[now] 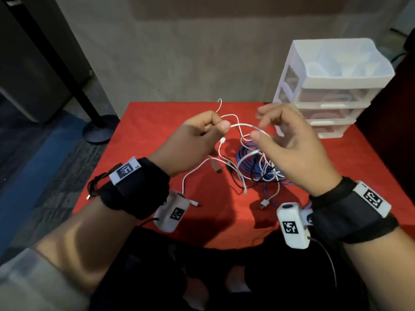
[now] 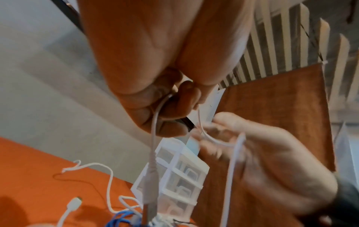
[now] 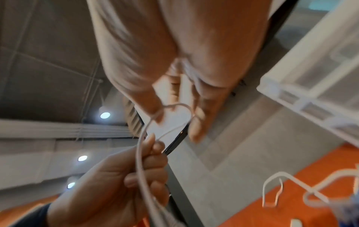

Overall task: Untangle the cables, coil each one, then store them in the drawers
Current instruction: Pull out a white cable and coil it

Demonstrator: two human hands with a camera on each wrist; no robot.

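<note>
My left hand pinches a thin white cable between thumb and fingers, held up above the red-covered table. The cable arcs across to my right hand, whose thumb and curled fingers hold a loop of it. The right wrist view shows that loop bridging thumb and fingers, with the left hand gripping the strand below. From the left hand a plug end hangs down. Under both hands lies a tangle of blue, white and black cables.
A white plastic drawer unit stands at the table's back right, drawers closed, its top tray open. Loose USB plugs lie near the front edge. A black pole with a round base stands on the floor to the left.
</note>
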